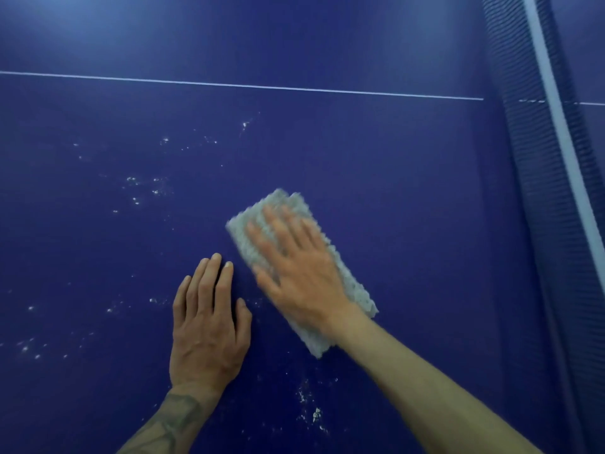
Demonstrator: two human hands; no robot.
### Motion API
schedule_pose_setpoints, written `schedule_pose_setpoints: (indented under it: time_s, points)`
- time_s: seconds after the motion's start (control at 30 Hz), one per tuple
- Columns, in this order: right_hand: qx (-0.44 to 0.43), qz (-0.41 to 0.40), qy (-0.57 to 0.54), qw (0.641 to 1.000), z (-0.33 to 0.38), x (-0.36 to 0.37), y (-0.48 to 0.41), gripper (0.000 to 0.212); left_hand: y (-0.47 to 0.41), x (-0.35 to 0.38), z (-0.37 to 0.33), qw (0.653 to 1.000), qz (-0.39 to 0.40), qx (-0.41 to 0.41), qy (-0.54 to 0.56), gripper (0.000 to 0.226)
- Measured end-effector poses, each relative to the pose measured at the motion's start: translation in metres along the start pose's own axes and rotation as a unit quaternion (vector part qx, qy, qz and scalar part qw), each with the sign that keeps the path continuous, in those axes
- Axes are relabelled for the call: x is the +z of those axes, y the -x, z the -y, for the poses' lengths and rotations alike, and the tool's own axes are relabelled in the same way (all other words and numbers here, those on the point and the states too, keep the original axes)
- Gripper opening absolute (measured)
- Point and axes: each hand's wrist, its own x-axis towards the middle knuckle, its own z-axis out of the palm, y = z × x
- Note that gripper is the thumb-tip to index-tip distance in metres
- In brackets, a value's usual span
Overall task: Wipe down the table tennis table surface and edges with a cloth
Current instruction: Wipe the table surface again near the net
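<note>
On table (393, 191), right hand (301, 273) flat, pressing cloth (355, 286)

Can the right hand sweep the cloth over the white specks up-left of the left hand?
Probably yes: the right hand lies flat on the cloth, and bare table lies between it and the specks; the left hand rests clear of that path.

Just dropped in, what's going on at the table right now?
A person is wiping a blue table. The right hand presses flat on a folded grey cloth and looks blurred, as if mid-stroke. The left hand rests flat on the surface just beside it. White specks dot the surface to the left and near the bottom edge of the view. The net runs along the right.
</note>
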Motion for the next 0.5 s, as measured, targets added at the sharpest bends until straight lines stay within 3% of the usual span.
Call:
schedule_pose_setpoints:
  time_s: [0.1,0.27,0.37,0.43,0.5]
  points:
    - [-0.054,0.02,0.01,0.998,-0.02,-0.001,0.034,0.067,0.0,0.0,-0.001,1.0,-0.002,-0.003,0.006,0.058]
    - [0.18,0.006,0.024,0.983,-0.097,-0.026,0.032,0.066,0.0,-0.002,-0.002,1.0,0.005,-0.008,0.01,0.057]
    - [0.269,-0.015,-0.007,0.963,-0.092,-0.028,0.005,0.066,0.0,-0.003,-0.002,1.0,0.002,-0.007,0.011,0.057]
    - [0.248,-0.029,-0.007,0.968,-0.067,-0.019,-0.004,0.066,-0.001,-0.002,-0.003,1.0,-0.004,-0.006,0.013,0.057]
    - [0.16,-0.035,-0.006,0.987,-0.03,-0.005,0.005,0.067,-0.001,-0.002,-0.003,1.0,-0.009,-0.007,0.015,0.057]
